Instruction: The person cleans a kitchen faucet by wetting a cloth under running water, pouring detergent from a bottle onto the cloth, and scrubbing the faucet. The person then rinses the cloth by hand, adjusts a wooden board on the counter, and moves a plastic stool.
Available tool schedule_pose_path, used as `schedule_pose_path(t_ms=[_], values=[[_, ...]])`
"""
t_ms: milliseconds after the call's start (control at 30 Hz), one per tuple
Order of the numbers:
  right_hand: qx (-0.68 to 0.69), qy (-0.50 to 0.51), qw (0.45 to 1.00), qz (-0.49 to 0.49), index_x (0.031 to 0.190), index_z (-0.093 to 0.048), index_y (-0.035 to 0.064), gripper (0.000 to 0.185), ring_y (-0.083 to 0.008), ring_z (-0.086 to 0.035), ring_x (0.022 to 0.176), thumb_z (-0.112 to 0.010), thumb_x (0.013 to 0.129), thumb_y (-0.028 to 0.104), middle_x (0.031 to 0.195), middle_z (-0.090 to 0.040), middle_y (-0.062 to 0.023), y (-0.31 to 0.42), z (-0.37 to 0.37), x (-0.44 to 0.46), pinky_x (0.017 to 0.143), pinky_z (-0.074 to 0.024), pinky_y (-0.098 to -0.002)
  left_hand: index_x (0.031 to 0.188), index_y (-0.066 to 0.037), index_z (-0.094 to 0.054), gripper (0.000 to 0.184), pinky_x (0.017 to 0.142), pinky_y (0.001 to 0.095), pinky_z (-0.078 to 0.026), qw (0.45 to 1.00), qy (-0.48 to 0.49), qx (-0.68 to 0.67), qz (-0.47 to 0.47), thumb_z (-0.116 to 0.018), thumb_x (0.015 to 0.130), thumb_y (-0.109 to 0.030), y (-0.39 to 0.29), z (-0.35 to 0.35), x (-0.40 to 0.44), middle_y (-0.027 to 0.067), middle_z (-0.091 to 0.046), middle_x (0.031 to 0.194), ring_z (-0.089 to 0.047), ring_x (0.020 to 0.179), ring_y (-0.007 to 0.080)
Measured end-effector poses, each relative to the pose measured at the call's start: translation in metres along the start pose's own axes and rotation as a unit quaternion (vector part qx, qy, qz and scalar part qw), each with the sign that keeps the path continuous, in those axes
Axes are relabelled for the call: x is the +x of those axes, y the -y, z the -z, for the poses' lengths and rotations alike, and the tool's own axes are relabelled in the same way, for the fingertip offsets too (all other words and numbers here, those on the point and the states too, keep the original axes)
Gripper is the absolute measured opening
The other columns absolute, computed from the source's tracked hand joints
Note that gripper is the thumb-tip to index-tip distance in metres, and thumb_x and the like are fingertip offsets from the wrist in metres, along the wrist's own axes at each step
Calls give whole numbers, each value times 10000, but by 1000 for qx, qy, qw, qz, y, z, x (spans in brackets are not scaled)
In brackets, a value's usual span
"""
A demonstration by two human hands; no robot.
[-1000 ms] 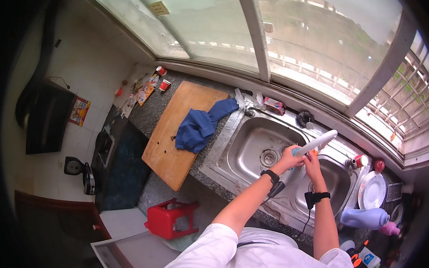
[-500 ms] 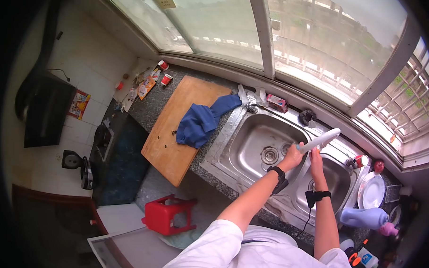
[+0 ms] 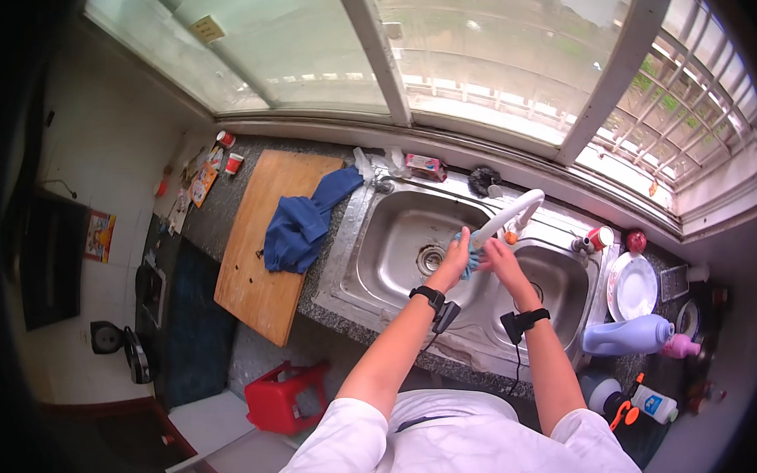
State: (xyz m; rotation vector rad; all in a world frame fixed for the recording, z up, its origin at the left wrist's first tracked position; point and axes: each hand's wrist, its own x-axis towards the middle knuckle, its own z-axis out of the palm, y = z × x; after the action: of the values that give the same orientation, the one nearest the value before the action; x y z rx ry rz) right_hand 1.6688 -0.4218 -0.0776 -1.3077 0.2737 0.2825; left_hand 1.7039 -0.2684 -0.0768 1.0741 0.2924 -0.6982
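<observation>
Beneath the white spout of the faucet (image 3: 515,211), my left hand (image 3: 454,259) is closed around a small light-blue cloth (image 3: 473,251). My right hand (image 3: 506,267) is just to its right, beside the cloth, with fingers apart; whether they touch the cloth is hard to tell. Both hands are over the divider between the left sink basin (image 3: 387,236) and the right sink basin (image 3: 563,272). A drain shows in the left basin. Black straps with small devices are on both wrists.
Left of the sink, a dark blue cloth (image 3: 299,231) lies on a wooden board (image 3: 249,233). White plates (image 3: 632,286), a lilac bottle (image 3: 624,336) and a red cup (image 3: 599,237) stand at the right. A red stool (image 3: 286,398) is on the floor below.
My view has shifted so the sink appears further left. My hands have come down from the spout, and the light-blue cloth shows more clearly. The right-hand fingers have spread.
</observation>
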Motion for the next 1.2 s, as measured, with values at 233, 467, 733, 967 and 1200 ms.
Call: schedule_pose_path(t_ms=[233, 467, 733, 967, 1200], values=[[-237, -106, 963, 67, 1138, -688, -15, 283, -123, -661, 662, -584, 1008, 214, 834, -709, -60, 1, -6, -12, 645, -538, -283, 1206, -44, -584, 346, 734, 312, -588, 996, 1, 68, -65, -566, 1033, -343, 17, -2, -5, 61, -652, 1056, -660, 905, 156], [-52, -26, 992, 112, 1466, -456, -23, 462, -94, -592, 934, -482, 1068, 213, 1076, -645, -45, -40, 32, 16, 863, -488, -266, 1265, -31, -549, 296, 775, 332, -617, 999, 5, 17, -37, -611, 1008, -164, -1, -16, 10, 105, -654, 1178, -681, 994, 203], [132, -129, 979, 91, 1557, -288, 6, 543, -154, -559, 1186, -444, 1086, 227, 1469, -470, -103, -24, 40, -9, 1010, -454, -269, 1191, -64, -557, 286, 568, 254, -531, 998, -10, -55, -8, -596, 1025, -293, 13, -2, 1, 47, -632, 934, -635, 732, 129], [-219, -20, 968, 124, 1417, -532, 20, 460, -93, -564, 1090, -545, 960, 66, 1315, -619, -51, -7, 35, -85, 937, -440, -226, 948, -91, -566, 536, 454, 253, -371, 990, -106, 88, -12, -606, 929, -625, 19, 25, -21, 7, -553, 771, -503, 551, 99], [-194, -51, 978, 58, 1216, -637, 54, 285, -133, -627, 1094, -494, 1052, 238, 1159, -710, -52, -5, -7, -98, 848, -477, -290, 692, -178, -367, 678, 409, 276, -257, 990, -129, -56, 30, -276, 927, -808, 8, 59, -17, -20, -428, 580, -342, 436, 107]])
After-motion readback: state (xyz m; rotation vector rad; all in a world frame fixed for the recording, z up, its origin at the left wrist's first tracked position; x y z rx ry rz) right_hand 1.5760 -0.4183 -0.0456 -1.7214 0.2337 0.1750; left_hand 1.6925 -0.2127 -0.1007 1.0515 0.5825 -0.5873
